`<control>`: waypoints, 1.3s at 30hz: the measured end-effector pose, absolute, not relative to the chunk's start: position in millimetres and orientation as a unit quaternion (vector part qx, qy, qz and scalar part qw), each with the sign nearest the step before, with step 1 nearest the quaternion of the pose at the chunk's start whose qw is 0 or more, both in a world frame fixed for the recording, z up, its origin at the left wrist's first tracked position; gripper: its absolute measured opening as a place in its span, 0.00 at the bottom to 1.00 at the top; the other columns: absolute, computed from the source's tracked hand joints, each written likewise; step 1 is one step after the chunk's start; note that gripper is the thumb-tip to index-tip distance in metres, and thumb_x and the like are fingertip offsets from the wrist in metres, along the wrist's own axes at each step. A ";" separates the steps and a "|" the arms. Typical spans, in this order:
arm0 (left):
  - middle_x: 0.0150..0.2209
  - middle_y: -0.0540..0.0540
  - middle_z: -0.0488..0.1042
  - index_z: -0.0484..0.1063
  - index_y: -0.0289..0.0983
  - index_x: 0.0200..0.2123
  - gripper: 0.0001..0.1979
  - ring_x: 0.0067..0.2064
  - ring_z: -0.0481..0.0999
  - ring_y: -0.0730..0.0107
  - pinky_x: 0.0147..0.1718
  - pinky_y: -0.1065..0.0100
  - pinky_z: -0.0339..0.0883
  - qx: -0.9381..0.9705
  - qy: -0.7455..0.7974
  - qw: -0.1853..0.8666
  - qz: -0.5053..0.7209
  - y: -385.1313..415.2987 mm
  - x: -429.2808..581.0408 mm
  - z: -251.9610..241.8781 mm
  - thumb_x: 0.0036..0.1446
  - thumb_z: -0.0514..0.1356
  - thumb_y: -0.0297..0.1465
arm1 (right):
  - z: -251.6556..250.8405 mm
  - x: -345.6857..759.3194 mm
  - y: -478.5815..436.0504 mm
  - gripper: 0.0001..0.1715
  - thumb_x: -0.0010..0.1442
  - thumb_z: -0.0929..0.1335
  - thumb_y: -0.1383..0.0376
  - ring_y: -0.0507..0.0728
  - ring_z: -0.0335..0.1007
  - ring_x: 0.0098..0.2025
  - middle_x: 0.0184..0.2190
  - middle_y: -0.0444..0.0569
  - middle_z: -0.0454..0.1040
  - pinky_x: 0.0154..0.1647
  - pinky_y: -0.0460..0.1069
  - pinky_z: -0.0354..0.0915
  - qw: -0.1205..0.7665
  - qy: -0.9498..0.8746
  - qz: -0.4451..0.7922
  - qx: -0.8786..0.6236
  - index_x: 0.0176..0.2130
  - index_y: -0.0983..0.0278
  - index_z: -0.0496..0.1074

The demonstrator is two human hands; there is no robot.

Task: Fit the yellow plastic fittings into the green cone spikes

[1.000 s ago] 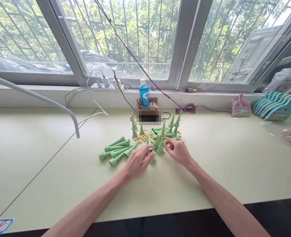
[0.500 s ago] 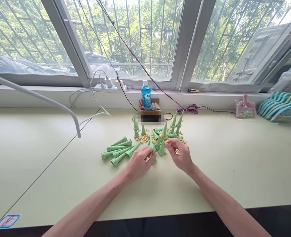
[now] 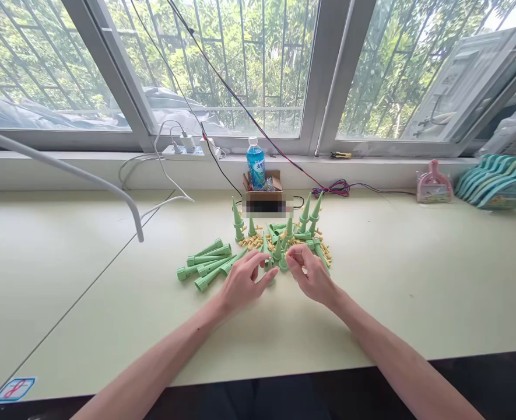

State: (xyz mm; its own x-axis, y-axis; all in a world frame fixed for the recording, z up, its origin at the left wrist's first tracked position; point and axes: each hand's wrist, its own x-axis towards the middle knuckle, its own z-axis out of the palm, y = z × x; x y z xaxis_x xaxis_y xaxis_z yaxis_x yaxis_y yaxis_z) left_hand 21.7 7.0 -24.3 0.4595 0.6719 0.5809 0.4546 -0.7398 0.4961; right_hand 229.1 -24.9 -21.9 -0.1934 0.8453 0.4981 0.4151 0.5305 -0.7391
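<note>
Several green cone-shaped pieces stand upright at the table's middle, among them a tall stacked pair [image 3: 237, 221]. Small yellow pieces [image 3: 252, 241] are scattered between them. My left hand [image 3: 245, 280] has thumb and index finger apart beside a green cone [image 3: 271, 275], with no firm grip visible. Fingers pinched together, my right hand [image 3: 312, 274] is just right of the front cones; a tiny yellowish bit shows at its fingertips, too small to name surely. Left of my left hand lie several green cones [image 3: 209, 269] on their sides.
A blue bottle [image 3: 256, 168] stands in a cardboard box [image 3: 264, 197] behind the cones. Coiled wires [image 3: 337, 188] lie at the back. A pink dustpan [image 3: 434, 185] and teal dustpans [image 3: 494, 184] are at the right. A white tube [image 3: 87, 174] crosses the left side.
My right hand has moved left, closer to the front cones and my left hand. More of the green and yellow pieces behind it now show. The view has shifted slightly.
</note>
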 end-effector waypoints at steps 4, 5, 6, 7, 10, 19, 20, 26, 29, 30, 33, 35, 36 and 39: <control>0.35 0.51 0.69 0.67 0.38 0.42 0.08 0.19 0.58 0.82 0.20 0.75 0.57 0.814 0.304 0.133 0.476 5.2 21.8 -22.1 0.63 0.60 0.35 | -20.3 226.4 -26.8 0.08 0.73 0.58 0.59 0.51 0.66 0.24 0.26 0.41 0.69 0.27 0.45 0.62 0.451 -0.748 0.256 -0.413 0.43 0.60 0.60; 0.33 0.51 0.68 0.66 0.38 0.40 0.06 0.19 0.59 0.82 0.19 0.75 0.57 0.806 0.297 0.130 0.495 4.6 22.0 -21.4 0.63 0.60 0.34 | -20.4 225.8 -27.1 0.08 0.73 0.58 0.59 0.51 0.66 0.24 0.27 0.42 0.70 0.27 0.45 0.62 0.447 -0.751 0.255 -0.413 0.43 0.60 0.61; 0.31 0.52 0.67 0.65 0.38 0.37 0.05 0.20 0.59 0.82 0.19 0.75 0.56 0.801 0.291 0.124 0.508 4.0 22.2 -20.7 0.63 0.59 0.33 | -21.0 225.2 -27.4 0.08 0.73 0.59 0.59 0.51 0.66 0.24 0.27 0.42 0.71 0.27 0.45 0.63 0.445 -0.755 0.252 -0.412 0.43 0.60 0.61; 0.28 0.53 0.65 0.64 0.39 0.35 0.06 0.20 0.59 0.80 0.19 0.75 0.55 0.798 0.284 0.118 0.518 3.4 22.5 -20.0 0.64 0.59 0.31 | -21.8 224.6 -27.6 0.09 0.73 0.59 0.59 0.51 0.66 0.24 0.27 0.42 0.71 0.27 0.45 0.62 0.443 -0.758 0.247 -0.411 0.43 0.60 0.61; 0.23 0.55 0.60 0.63 0.39 0.29 0.10 0.21 0.58 0.78 0.19 0.74 0.53 0.803 0.271 0.101 0.521 1.7 23.3 -18.7 0.64 0.57 0.29 | -25.4 223.0 -27.8 0.09 0.73 0.60 0.58 0.51 0.66 0.24 0.25 0.41 0.70 0.28 0.46 0.62 0.443 -0.768 0.223 -0.404 0.43 0.60 0.63; 0.22 0.53 0.63 0.70 0.38 0.34 0.08 0.20 0.57 0.77 0.20 0.73 0.53 0.834 0.271 0.104 0.470 0.0 25.0 -24.2 0.67 0.55 0.32 | -28.3 219.4 -29.5 0.12 0.70 0.64 0.57 0.50 0.61 0.23 0.24 0.38 0.69 0.27 0.44 0.63 0.453 -0.768 0.230 -0.391 0.49 0.59 0.61; 0.22 0.53 0.64 0.70 0.38 0.34 0.09 0.20 0.57 0.77 0.20 0.72 0.53 0.835 0.273 0.105 0.466 0.0 24.9 -24.6 0.67 0.55 0.32 | -28.3 219.4 -29.5 0.12 0.70 0.64 0.57 0.49 0.61 0.23 0.24 0.38 0.69 0.27 0.44 0.63 0.455 -0.767 0.231 -0.389 0.49 0.59 0.61; 0.22 0.52 0.65 0.70 0.38 0.33 0.10 0.21 0.59 0.75 0.21 0.71 0.51 0.841 0.278 0.102 0.452 -1.0 24.6 -24.3 0.68 0.53 0.31 | -25.1 218.3 -30.5 0.13 0.69 0.66 0.55 0.49 0.64 0.23 0.25 0.40 0.71 0.26 0.44 0.65 0.467 -0.762 0.216 -0.392 0.47 0.60 0.66; 0.22 0.52 0.65 0.70 0.38 0.34 0.10 0.21 0.60 0.75 0.21 0.71 0.51 0.844 0.273 0.099 0.451 -1.3 24.7 -25.1 0.68 0.53 0.30 | -21.9 217.3 -31.4 0.11 0.69 0.65 0.56 0.50 0.66 0.24 0.25 0.42 0.71 0.27 0.45 0.65 0.474 -0.766 0.183 -0.393 0.42 0.61 0.70; 0.22 0.52 0.65 0.70 0.38 0.33 0.10 0.21 0.59 0.75 0.21 0.70 0.51 0.845 0.272 0.099 0.450 -1.2 24.6 -25.3 0.68 0.53 0.30 | -21.1 217.0 -31.5 0.11 0.70 0.65 0.57 0.51 0.65 0.24 0.25 0.43 0.72 0.27 0.45 0.65 0.475 -0.770 0.171 -0.390 0.40 0.61 0.71; 0.22 0.52 0.63 0.70 0.38 0.32 0.11 0.21 0.58 0.75 0.20 0.70 0.50 0.843 0.265 0.095 0.458 -1.0 24.1 -24.5 0.68 0.53 0.30 | -19.5 216.7 -31.6 0.12 0.70 0.64 0.59 0.51 0.64 0.25 0.26 0.44 0.71 0.27 0.46 0.63 0.478 -0.776 0.146 -0.384 0.37 0.61 0.71; 0.22 0.52 0.63 0.69 0.38 0.31 0.13 0.21 0.58 0.75 0.20 0.70 0.50 0.831 0.270 0.097 0.476 -0.7 23.5 -22.6 0.69 0.52 0.29 | -19.0 217.0 -31.4 0.12 0.70 0.64 0.59 0.52 0.64 0.25 0.26 0.45 0.70 0.27 0.46 0.63 0.481 -0.774 0.138 -0.389 0.36 0.61 0.70; 0.22 0.52 0.63 0.68 0.38 0.31 0.13 0.21 0.58 0.75 0.20 0.70 0.51 0.822 0.281 0.103 0.485 -0.4 23.1 -21.4 0.69 0.51 0.29 | -18.8 217.2 -31.3 0.12 0.70 0.64 0.59 0.52 0.63 0.25 0.26 0.45 0.70 0.27 0.46 0.63 0.484 -0.770 0.137 -0.393 0.36 0.61 0.70; 0.24 0.53 0.66 0.70 0.37 0.38 0.10 0.20 0.60 0.76 0.21 0.72 0.55 0.802 0.322 0.138 0.485 1.9 22.4 -19.0 0.70 0.51 0.33 | -18.1 217.8 -30.6 0.12 0.71 0.63 0.60 0.52 0.64 0.25 0.27 0.46 0.72 0.28 0.47 0.64 0.494 -0.755 0.137 -0.410 0.35 0.61 0.69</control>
